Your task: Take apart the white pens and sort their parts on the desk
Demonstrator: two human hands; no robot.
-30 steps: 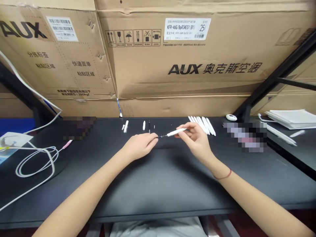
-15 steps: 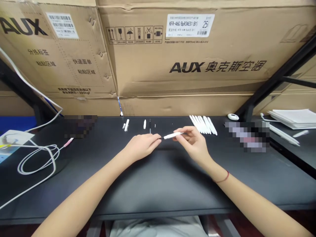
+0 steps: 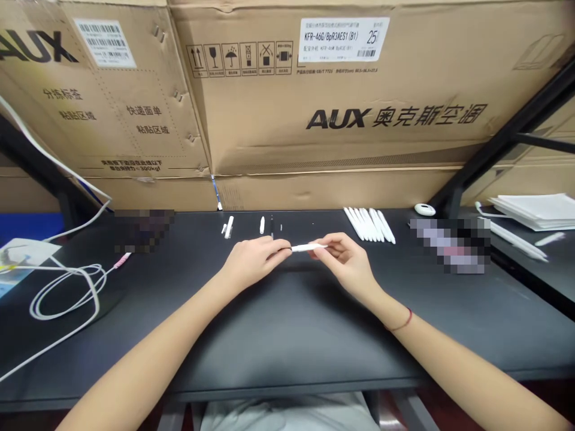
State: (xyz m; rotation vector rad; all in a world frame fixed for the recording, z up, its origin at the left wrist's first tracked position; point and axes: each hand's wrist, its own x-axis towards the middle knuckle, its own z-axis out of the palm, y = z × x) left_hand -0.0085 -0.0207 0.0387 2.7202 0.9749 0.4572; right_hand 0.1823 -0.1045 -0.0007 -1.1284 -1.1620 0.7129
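Note:
My left hand (image 3: 254,260) and my right hand (image 3: 345,261) meet above the middle of a black table (image 3: 287,353). Between them lies a slim white pen barrel (image 3: 308,246), pinched at its right end by my right fingers. My left fingertips close on its left tip, where a thin dark pen refill (image 3: 290,249) barely shows. Most of that refill is hidden inside the barrel or by my fingers. Small white pen parts (image 3: 229,227) and a thin dark rod (image 3: 272,226) lie beyond my hands.
A row of several white pen bodies (image 3: 369,225) lies at the far table edge. Large cardboard boxes (image 3: 323,120) stand behind it. A coiled white cable (image 3: 67,293) lies at left. Stacked papers (image 3: 534,211) and white pens (image 3: 516,242) sit on a lower right surface.
The white barrel has slid left over the dark refill, hiding most of it. My hands have drawn closer together, and the view has tilted slightly.

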